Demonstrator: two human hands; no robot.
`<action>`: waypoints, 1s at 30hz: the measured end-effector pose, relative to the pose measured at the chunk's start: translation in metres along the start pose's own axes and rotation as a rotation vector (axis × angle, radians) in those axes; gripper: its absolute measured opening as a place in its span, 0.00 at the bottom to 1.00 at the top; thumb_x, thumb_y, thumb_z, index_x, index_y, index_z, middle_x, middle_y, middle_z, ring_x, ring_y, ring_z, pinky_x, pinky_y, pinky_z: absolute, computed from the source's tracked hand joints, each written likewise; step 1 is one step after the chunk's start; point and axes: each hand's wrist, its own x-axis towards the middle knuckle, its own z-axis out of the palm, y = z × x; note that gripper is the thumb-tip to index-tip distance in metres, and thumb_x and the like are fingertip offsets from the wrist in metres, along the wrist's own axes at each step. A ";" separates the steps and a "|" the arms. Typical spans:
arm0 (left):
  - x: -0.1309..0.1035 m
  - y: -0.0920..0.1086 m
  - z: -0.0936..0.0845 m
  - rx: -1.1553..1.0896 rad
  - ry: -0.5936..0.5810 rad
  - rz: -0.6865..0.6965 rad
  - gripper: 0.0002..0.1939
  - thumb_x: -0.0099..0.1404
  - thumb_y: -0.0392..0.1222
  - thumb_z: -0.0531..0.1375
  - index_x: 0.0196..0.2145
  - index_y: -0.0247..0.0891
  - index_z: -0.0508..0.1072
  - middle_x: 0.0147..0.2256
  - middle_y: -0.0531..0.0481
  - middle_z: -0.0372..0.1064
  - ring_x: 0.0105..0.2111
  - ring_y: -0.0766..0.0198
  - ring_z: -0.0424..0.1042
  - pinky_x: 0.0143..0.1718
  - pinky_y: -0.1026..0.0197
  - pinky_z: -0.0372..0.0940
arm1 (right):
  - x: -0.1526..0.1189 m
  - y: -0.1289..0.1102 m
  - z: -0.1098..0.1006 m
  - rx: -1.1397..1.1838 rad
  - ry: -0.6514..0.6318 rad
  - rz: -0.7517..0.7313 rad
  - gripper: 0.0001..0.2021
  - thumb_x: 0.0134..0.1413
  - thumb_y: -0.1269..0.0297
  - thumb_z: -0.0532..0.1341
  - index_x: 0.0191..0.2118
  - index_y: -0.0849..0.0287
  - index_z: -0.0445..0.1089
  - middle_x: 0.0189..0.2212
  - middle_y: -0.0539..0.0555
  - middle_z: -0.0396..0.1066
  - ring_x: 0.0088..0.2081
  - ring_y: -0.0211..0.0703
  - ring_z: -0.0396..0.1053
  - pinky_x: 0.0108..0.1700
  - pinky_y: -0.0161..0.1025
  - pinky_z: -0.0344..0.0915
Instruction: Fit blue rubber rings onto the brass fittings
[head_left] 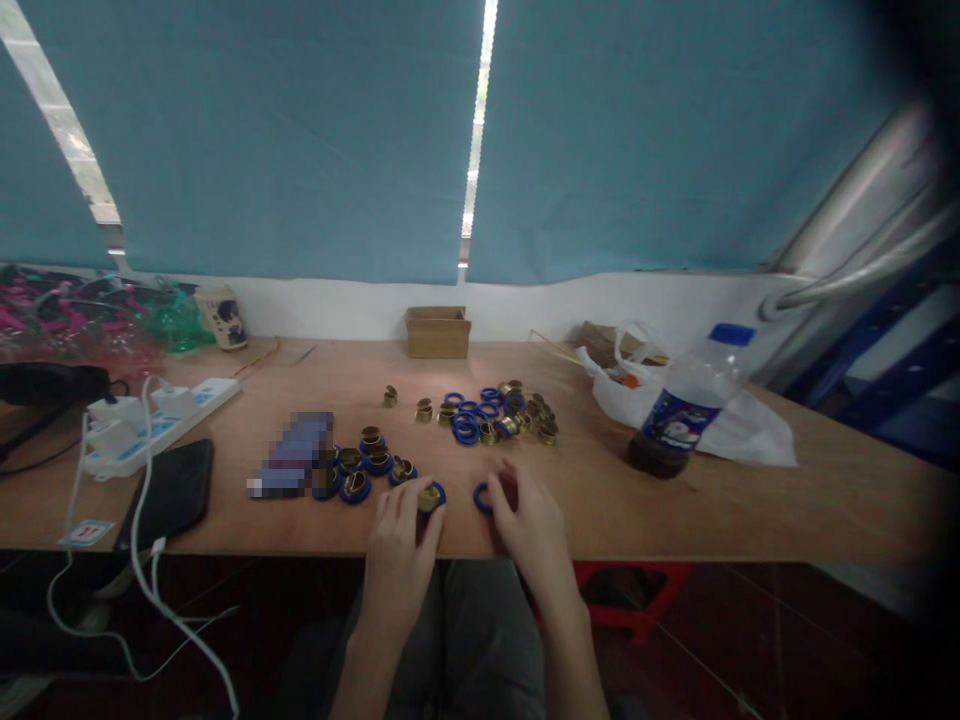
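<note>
Near the table's front edge, my left hand closes its thumb and fingers round a brass piece with a blue ring. My right hand, to its right, has thumb and fingers on a separate blue ring. Left of my hands several brass pieces sit in blue rings. Beyond my hands is a pile of loose blue rings, with brass pieces at its right side. A few more brass pieces stand to the left of the pile.
A small cardboard box stands at the back. To the right are a dark drink bottle and a white plastic bag. A pixelated object, black phone, power strip and cup lie or stand left.
</note>
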 end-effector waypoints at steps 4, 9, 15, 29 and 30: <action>0.002 -0.002 0.001 0.010 0.022 0.000 0.14 0.66 0.35 0.58 0.49 0.43 0.71 0.45 0.45 0.73 0.48 0.51 0.70 0.50 0.45 0.66 | 0.053 0.000 -0.004 -0.063 -0.037 0.026 0.11 0.63 0.63 0.54 0.46 0.60 0.69 0.32 0.57 0.78 0.35 0.49 0.76 0.34 0.38 0.63; 0.003 -0.005 0.003 0.030 0.037 -0.009 0.15 0.65 0.35 0.59 0.50 0.43 0.72 0.46 0.45 0.73 0.48 0.50 0.70 0.50 0.44 0.66 | 0.084 -0.005 -0.001 -0.188 -0.142 0.037 0.10 0.60 0.60 0.59 0.42 0.62 0.69 0.34 0.64 0.78 0.36 0.56 0.76 0.33 0.41 0.62; 0.005 -0.005 0.003 0.049 0.016 -0.020 0.14 0.65 0.35 0.58 0.49 0.39 0.71 0.45 0.43 0.73 0.48 0.50 0.69 0.50 0.44 0.66 | 0.084 -0.014 0.003 -0.252 -0.206 0.077 0.13 0.67 0.61 0.53 0.47 0.63 0.69 0.37 0.63 0.77 0.39 0.52 0.76 0.39 0.46 0.67; 0.008 -0.007 0.007 0.066 0.119 -0.080 0.17 0.65 0.32 0.57 0.52 0.36 0.68 0.48 0.39 0.68 0.49 0.49 0.69 0.50 0.43 0.66 | 0.078 0.000 -0.018 0.166 -0.179 0.024 0.13 0.59 0.66 0.54 0.23 0.57 0.66 0.20 0.54 0.72 0.29 0.45 0.73 0.31 0.36 0.62; 0.008 -0.005 0.006 0.071 0.145 -0.082 0.17 0.64 0.32 0.58 0.51 0.36 0.68 0.48 0.38 0.67 0.50 0.48 0.68 0.52 0.42 0.65 | 0.073 0.001 -0.019 0.232 -0.188 0.020 0.15 0.59 0.64 0.53 0.21 0.57 0.63 0.17 0.52 0.69 0.25 0.43 0.71 0.28 0.35 0.61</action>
